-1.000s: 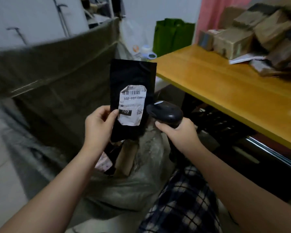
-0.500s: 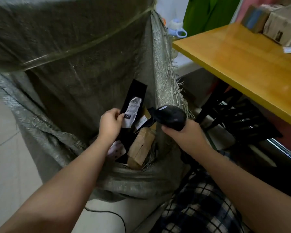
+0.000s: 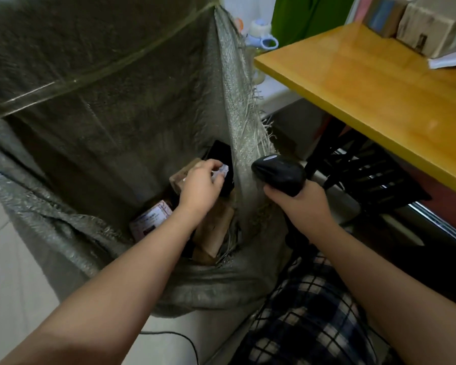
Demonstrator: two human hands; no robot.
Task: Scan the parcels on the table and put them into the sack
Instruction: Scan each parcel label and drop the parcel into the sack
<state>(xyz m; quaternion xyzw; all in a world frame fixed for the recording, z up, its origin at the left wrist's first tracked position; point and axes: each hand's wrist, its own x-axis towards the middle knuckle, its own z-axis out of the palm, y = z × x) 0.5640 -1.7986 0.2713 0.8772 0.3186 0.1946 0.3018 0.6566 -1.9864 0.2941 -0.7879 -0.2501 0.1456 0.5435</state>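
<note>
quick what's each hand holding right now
Left hand: fingers pinch the black parcel, down inside the sack.
Right hand: grips the scanner.

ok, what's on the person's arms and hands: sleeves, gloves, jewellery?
Nothing worn: left hand and right hand are bare, no gloves, rings or watch visible. Both forearms are uncovered as far as the frame shows. Below them, a dark-and-white checked garment.

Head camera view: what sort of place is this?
Likely a small parcel-sorting corner: a large grey woven sack holding brown parcels, a black handheld barcode scanner gripped by the right hand, and taped cardboard boxes on a yellow wooden table.
</note>
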